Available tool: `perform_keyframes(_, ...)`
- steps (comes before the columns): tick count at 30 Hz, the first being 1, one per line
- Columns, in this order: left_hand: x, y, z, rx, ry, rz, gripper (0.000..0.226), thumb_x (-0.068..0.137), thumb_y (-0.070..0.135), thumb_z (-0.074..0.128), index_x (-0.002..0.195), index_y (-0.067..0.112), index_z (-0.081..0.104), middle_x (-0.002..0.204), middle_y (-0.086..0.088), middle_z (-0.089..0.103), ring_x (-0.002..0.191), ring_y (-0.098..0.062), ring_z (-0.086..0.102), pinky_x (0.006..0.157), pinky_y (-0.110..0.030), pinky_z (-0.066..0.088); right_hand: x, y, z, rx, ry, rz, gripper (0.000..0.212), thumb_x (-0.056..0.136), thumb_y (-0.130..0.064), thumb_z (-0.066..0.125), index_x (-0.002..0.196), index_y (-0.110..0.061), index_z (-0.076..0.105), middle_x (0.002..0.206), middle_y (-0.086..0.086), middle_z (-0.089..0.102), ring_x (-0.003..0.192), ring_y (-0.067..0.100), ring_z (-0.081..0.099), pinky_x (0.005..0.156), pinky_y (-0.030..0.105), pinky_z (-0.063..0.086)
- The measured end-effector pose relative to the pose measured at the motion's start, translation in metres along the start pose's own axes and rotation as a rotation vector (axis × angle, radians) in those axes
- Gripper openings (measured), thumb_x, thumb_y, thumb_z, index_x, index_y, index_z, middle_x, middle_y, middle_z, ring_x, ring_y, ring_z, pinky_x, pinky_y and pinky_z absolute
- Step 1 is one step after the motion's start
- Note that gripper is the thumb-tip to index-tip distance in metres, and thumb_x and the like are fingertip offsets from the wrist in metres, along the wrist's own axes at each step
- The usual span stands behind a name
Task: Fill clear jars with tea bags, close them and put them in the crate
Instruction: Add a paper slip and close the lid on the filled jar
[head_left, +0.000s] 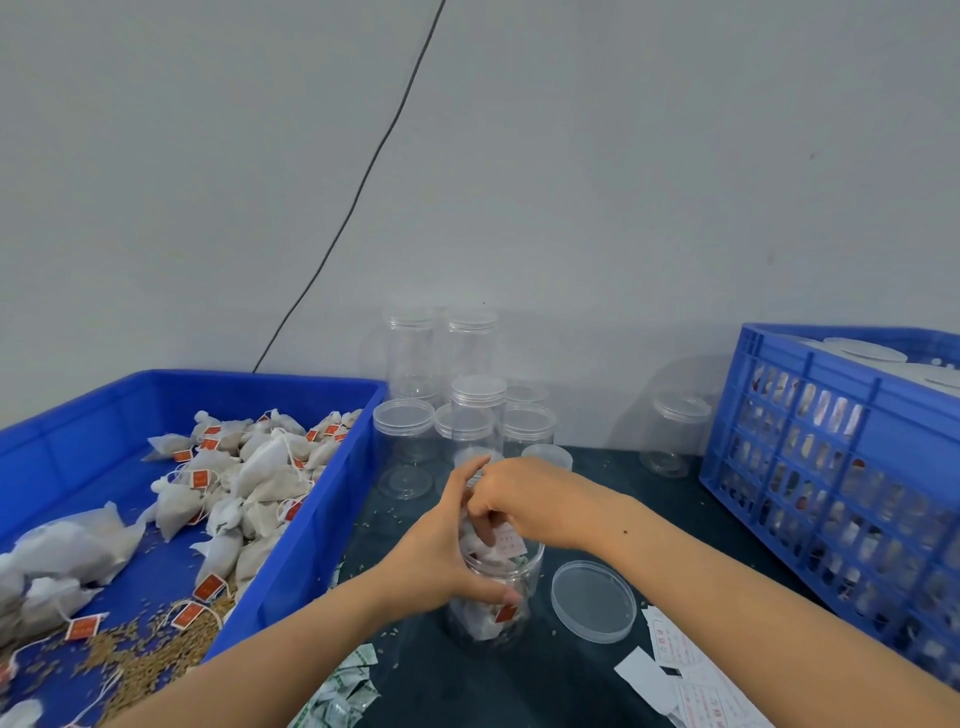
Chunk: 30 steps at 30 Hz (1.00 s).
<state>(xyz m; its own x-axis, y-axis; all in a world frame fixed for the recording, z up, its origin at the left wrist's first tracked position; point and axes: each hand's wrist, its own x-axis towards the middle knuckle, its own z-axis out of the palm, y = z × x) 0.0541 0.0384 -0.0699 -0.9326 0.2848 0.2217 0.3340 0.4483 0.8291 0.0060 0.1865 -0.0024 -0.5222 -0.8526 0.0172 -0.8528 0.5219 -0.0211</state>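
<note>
- Left of both hands, a blue tray (291, 561) holds loose tea bags (260, 467).
- The left hand (441, 551) grips the open jar (491, 597) by its side.
- The right hand (519, 499) pushes tea bags into the jar's mouth, seemingly pinching one.
- Just right of the hands, a lid (592, 600) lies on the tabletop (571, 686).
- Far right stands the blue crate (831, 467).

Clear glossy plastic jar (491, 603) and lid (593, 601); smooth blue plastic tray (311, 545) and crate (810, 452); white gauzy cloth tea bags (260, 467); dark matt worktop (519, 686); paper slips (691, 675).
</note>
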Motion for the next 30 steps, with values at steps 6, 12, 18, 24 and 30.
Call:
perform_keyframes(6, 0.000, 0.001, 0.001, -0.012, 0.001, -0.011, 0.124, 0.061, 0.015, 0.091, 0.149, 0.039, 0.007, 0.123, 0.017, 0.057, 0.112, 0.003, 0.058, 0.097, -0.022, 0.049, 0.000, -0.006, 0.002, 0.075, 0.014, -0.005, 0.024, 0.084, 0.002, 0.053, 0.084, -0.013, 0.072, 0.092, -0.001, 0.070, 0.083, 0.012, 0.057, 0.078, 0.036, 0.049)
perform_keyframes(12, -0.001, -0.002, -0.004, -0.068, -0.087, -0.063, 0.129, 0.068, 0.009, 0.088, 0.149, 0.042, -0.007, 0.122, 0.013, 0.056, 0.111, 0.001, 0.060, 0.097, -0.019, 0.048, -0.005, 0.001, 0.016, 0.382, 0.005, 0.118, 0.024, 0.086, 0.008, 0.054, 0.099, -0.006, 0.070, 0.103, 0.006, 0.071, 0.095, 0.016, 0.066, 0.089, 0.035, 0.053)
perform_keyframes(18, 0.001, -0.008, -0.006, -0.047, -0.127, -0.143, 0.122, 0.067, 0.014, 0.089, 0.144, 0.040, -0.002, 0.127, 0.019, 0.051, 0.115, 0.004, 0.055, 0.095, -0.008, 0.041, -0.015, 0.002, 0.021, 0.356, 0.040, 0.112, 0.023, 0.087, 0.009, 0.055, 0.093, -0.008, 0.068, 0.104, 0.001, 0.053, 0.099, 0.018, 0.061, 0.088, 0.032, 0.053)
perform_keyframes(24, 0.003, -0.021, -0.001, -0.030, -0.199, -0.235, 0.092, 0.064, -0.006, 0.085, 0.134, 0.025, 0.035, 0.126, 0.006, 0.058, 0.118, -0.009, 0.056, 0.092, -0.012, 0.045, -0.015, -0.002, 0.019, 0.207, -0.074, 0.059, 0.033, 0.088, 0.009, 0.050, 0.109, -0.006, 0.071, 0.120, 0.008, 0.050, 0.110, 0.026, 0.050, 0.093, 0.042, 0.044)
perform_keyframes(30, 0.005, -0.021, -0.001, -0.113, -0.143, -0.231, 0.083, 0.062, 0.002, 0.089, 0.126, 0.029, 0.044, 0.119, 0.009, 0.063, 0.107, -0.001, 0.062, 0.084, -0.014, 0.049, -0.017, -0.002, 0.015, 0.135, -0.181, 0.031, 0.041, 0.083, 0.013, 0.043, 0.110, -0.004, 0.069, 0.123, 0.004, 0.057, 0.107, 0.027, 0.052, 0.093, 0.045, 0.043)
